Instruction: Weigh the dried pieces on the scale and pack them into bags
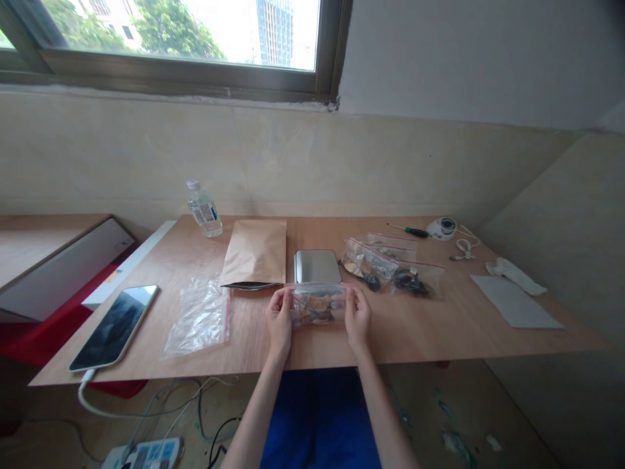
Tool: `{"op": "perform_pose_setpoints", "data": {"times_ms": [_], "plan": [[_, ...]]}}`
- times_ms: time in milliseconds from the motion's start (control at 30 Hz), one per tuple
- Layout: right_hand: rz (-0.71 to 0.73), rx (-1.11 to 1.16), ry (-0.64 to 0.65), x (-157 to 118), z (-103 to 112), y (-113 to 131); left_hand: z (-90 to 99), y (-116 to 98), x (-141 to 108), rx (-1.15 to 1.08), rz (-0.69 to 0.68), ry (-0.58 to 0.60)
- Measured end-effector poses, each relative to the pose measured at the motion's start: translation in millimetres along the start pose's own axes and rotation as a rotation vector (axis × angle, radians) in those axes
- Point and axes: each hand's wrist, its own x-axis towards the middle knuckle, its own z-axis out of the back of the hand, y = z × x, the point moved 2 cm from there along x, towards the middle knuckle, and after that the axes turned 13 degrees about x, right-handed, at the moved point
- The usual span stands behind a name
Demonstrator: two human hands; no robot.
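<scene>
Head view: a resealable zip bag (318,305) filled with flat brown and tan pieces is held across the near half of a plywood counter (430,332), though whether it rests on the wood cannot be told. It is clamped at both ends, by the left grip (278,319) at its left end and by the right grip (358,318) at its right end, with the fingers curled around its edges and the two grips kept apart by the bag's length. Directly behind the bag, a flat stainless kitchen scale (317,266) is placed, and a kraft paper envelope (254,253) is laid just beside the scale on its left. Left of the left grip, a flattened transparent bag (198,317) with a red seal is spread out, and farther left a smartphone (114,327) is laid near the counter's edge, with a white cable (92,397) running down from it. Right of the scale, two more filled zip bags (366,264) (410,280) are laid close together, with tan and dark pieces inside. Beyond them, a green-handled screwdriver (409,230) and a round white object (442,228) are placed near the wall. A grey sheet (512,301) and a crumpled white cloth (515,275) are seen at the right, and a plastic water bottle (204,210) is stood upright at the back left.
</scene>
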Motion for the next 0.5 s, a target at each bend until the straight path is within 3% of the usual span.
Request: {"op": "perform_pose_setpoints", "data": {"times_ms": [500], "plan": [[0.011,0.006,-0.043,-1.0,2.1,-5.7,0.9,-2.0,-2.5,-0.048,0.015,-0.046]]}}
